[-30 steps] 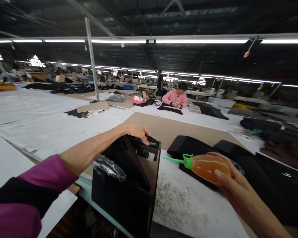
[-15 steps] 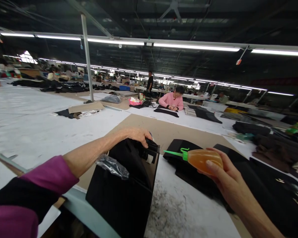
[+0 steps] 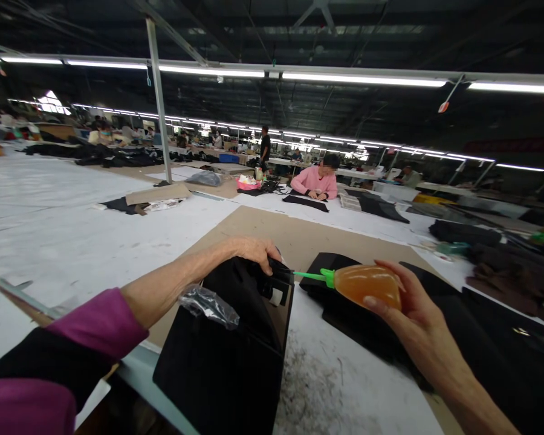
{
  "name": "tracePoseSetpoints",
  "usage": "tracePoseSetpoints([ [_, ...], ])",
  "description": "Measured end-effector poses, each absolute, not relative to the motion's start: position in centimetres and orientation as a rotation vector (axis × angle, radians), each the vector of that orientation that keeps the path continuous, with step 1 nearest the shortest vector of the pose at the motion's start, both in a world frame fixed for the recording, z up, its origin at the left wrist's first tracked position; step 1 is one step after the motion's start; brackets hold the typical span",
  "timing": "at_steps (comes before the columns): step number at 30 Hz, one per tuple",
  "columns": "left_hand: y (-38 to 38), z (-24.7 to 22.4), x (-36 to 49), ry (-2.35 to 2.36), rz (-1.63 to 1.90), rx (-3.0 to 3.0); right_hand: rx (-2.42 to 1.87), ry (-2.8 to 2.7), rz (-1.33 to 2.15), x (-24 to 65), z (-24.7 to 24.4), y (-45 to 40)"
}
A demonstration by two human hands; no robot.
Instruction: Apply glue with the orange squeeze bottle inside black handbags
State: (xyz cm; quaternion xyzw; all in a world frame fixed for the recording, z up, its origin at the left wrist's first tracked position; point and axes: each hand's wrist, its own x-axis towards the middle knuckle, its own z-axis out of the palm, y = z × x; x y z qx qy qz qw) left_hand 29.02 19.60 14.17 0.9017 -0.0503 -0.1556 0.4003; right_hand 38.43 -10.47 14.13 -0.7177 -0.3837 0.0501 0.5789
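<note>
My right hand (image 3: pixel 412 308) is wrapped round a squeeze glue bottle (image 3: pixel 367 286) with amber contents and a green nozzle. The thin nozzle tip points left, at the upper edge of a black bag (image 3: pixel 222 356). Whether the tip touches the bag I cannot tell. My left hand (image 3: pixel 256 251) is closed over the bag's upper edge, thumb on the near side; some of its fingers are hidden behind. A small white label (image 3: pixel 276 296) shows inside the bag's opening. Clear plastic wrap (image 3: pixel 210 306) covers a part lying across the bag's front.
Black pieces (image 3: pixel 358 320) lie to the right, some with metal fittings. Beneath is a white tabletop (image 3: pixel 317 374) with dark smudges, and brown board (image 3: pixel 294 232) farther back. Across the table a person in pink (image 3: pixel 315 181) bends over black material. A metal post (image 3: pixel 158 103) rises at left.
The bottle has moved left, and its nozzle tip has come up to the bag's edge. The green cap strap has turned out of sight. My left hand keeps its grip on the bag.
</note>
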Motion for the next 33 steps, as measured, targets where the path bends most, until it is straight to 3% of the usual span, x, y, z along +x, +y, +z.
tracePoseSetpoints([
  [33, 19.1, 13.5, 28.8, -0.085, -0.404, 2.258, -1.663, -0.931, 0.136, 38.8, 13.1, -11.5],
])
